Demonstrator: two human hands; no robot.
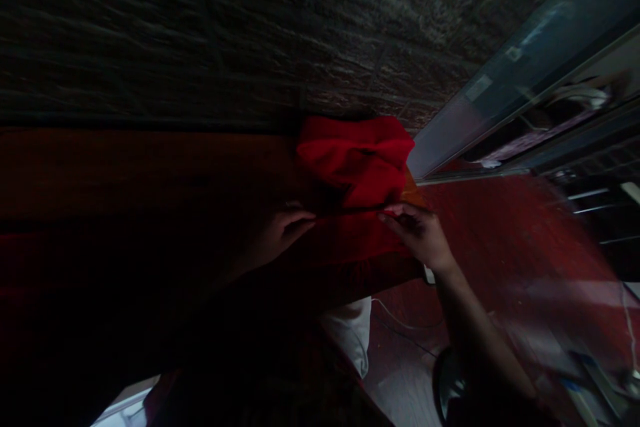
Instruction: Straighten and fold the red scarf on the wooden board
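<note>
A red cloth (pixel 357 160) lies bunched on a dark reddish-brown table (pixel 150 173) close to a stone-textured wall. Its lower part is spread flat toward me. My left hand (pixel 280 233) rests on the cloth's left edge, fingers curled and pinching the fabric. My right hand (pixel 420 233) pinches the cloth's right edge near the table corner, fingers closed on the fabric. The scene is very dark, so finger detail is faint.
The stone wall (pixel 200 33) runs behind the table. A glass door or window frame (pixel 500 100) stands at the right. A red floor (pixel 500 233) lies beyond the table edge, with a white object (pixel 350 333) and thin cables below.
</note>
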